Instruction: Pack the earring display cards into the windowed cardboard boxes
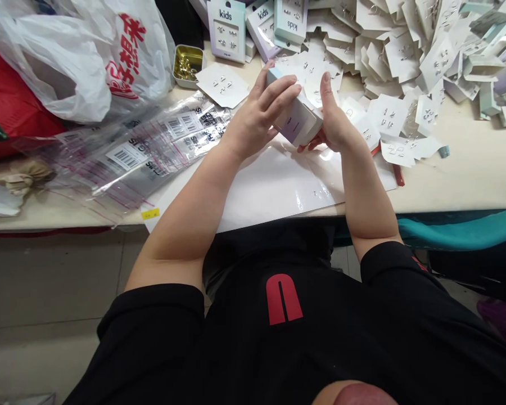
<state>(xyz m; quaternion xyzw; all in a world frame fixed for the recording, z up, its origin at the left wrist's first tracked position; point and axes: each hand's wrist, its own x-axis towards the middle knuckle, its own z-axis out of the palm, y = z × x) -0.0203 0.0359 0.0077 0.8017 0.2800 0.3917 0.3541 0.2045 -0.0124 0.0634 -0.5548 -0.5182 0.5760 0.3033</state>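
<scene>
A small white and lilac cardboard box (297, 121) is tilted in the air between my hands, above a white sheet (274, 188). My left hand (263, 109) grips it from the left, fingers over its upper face. At its lower right end, my right hand (333, 124) has its fingers curled under the box, with the thumb raised and clear of it. The box's contents are hidden. Beyond my hands lie white jewelry cards (390, 115) with small metal pieces on them. Another such card (222, 84) lies to the left of the box.
Clear zip bags (139, 154) with barcode labels spread at left, below a white plastic bag (84, 56). A small tin (188, 66) holds gold-coloured pieces. Boxes marked "kids" (226, 31) stand at the back. More small boxes (489, 67) are heaped at far right.
</scene>
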